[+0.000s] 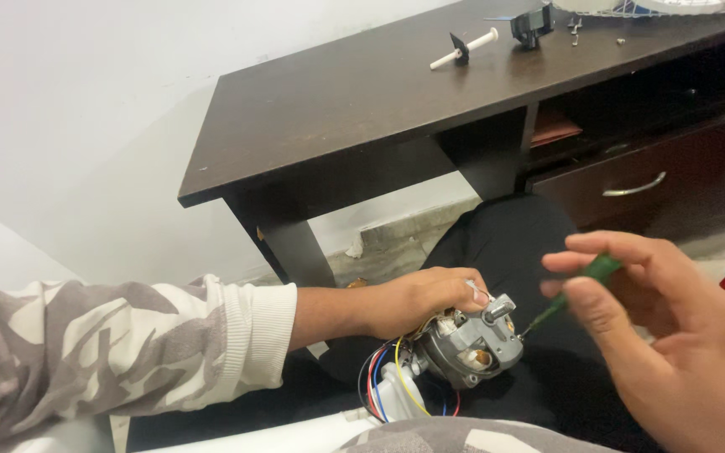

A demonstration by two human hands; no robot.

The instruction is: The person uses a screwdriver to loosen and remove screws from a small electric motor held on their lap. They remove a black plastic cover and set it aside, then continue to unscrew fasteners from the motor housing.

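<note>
A dark bench (362, 92) carries a white rod (466, 49) and small parts. Below it, the left hand (417, 300) grips a grey motor (470, 346) with coloured wires (383, 382); the right hand (665, 335) pinches a green screwdriver (585, 281), its tip touching the motor.

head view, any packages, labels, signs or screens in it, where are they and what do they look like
None in view: no package, label, sign or screen shows.
The left hand holds a grey motor with coloured wires.
The right hand holds a green screwdriver, its tip at the motor.
The dark desk carries only small loose parts, with no print that can be seen.
</note>
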